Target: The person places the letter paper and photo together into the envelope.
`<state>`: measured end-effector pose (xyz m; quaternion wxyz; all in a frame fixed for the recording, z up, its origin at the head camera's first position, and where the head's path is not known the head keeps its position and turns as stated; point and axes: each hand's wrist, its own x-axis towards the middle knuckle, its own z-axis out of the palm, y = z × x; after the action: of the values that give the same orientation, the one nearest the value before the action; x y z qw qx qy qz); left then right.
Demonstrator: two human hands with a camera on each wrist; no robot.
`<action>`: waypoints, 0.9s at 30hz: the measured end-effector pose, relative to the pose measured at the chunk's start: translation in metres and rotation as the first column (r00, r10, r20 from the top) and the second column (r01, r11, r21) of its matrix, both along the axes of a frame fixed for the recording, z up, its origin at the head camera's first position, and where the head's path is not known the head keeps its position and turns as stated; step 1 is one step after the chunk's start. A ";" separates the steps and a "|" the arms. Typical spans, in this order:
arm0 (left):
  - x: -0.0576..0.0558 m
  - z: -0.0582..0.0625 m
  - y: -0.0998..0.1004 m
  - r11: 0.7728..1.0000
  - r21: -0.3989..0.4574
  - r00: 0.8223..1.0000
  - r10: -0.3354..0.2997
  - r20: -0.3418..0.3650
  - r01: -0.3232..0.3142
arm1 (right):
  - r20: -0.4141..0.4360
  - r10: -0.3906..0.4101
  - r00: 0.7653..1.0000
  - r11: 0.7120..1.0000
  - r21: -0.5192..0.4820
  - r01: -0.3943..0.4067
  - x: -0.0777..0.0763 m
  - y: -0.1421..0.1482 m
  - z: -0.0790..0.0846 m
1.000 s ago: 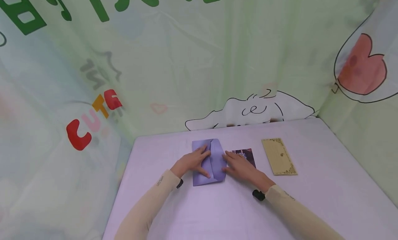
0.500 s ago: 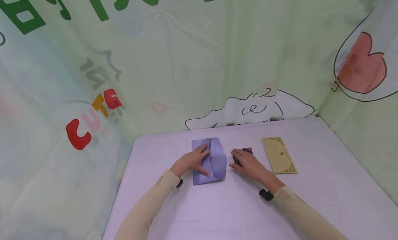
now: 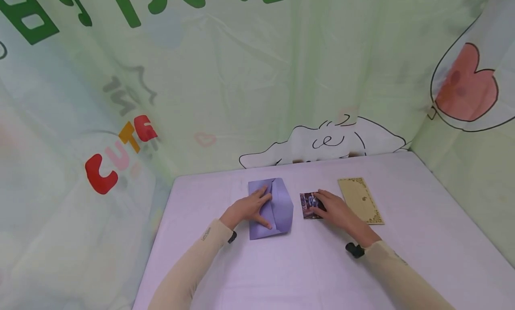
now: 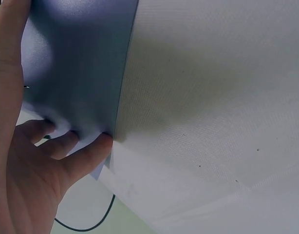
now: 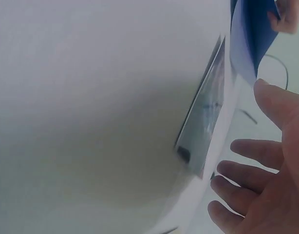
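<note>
A purple envelope (image 3: pixel 283 206) lies on the table with its pointed flap toward the right. My left hand (image 3: pixel 247 209) rests on its left part, thumb and fingers spread; in the left wrist view the fingertips (image 4: pixel 104 141) reach the envelope's edge. To the right lies a small stack of dark printed photos (image 3: pixel 308 208). Over its right side hovers my right hand (image 3: pixel 339 214), fingers loosely bent and apart. From the right wrist, the photo stack (image 5: pixel 204 114) lies beyond the fingertips, with nothing between them.
A tan card with ornate corner patterns (image 3: pixel 360 198) lies to the right, partly behind my right hand. The pale lilac tablecloth (image 3: pixel 277 274) covers the table. A printed curtain (image 3: pixel 249 86) hangs along the table's back edge.
My right hand has moved from the envelope's flap rightward across the photos, uncovering their left part. My left hand has stayed on the envelope.
</note>
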<state>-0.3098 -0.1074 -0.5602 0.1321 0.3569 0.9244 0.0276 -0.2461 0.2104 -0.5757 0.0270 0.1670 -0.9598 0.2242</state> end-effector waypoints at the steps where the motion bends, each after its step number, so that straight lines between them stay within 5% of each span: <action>1: 0.000 0.000 -0.001 1.000 -0.001 1.000 0.004 0.003 -0.004 | 0.002 -0.006 1.000 1.000 0.001 0.006 -0.001 0.001 0.000; 10: -0.002 -0.003 -0.003 1.000 0.000 1.000 -0.003 0.012 0.003 | 0.031 -0.091 0.995 0.990 0.110 0.087 -0.007 0.015 -0.007; 17: -0.006 0.000 -0.005 1.000 0.017 1.000 0.000 0.002 0.000 | 0.077 -0.107 0.991 0.989 0.107 0.099 -0.015 0.013 0.003; 27: -0.005 -0.004 -0.004 0.999 0.035 1.000 -0.002 0.015 0.002 | 0.032 -0.127 0.991 0.985 0.124 0.122 -0.025 0.009 -0.001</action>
<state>-0.3147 -0.1109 -0.5642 0.1329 0.3599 0.9223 0.0461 -0.2711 0.2192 -0.5769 0.0116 0.1035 -0.9805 0.1666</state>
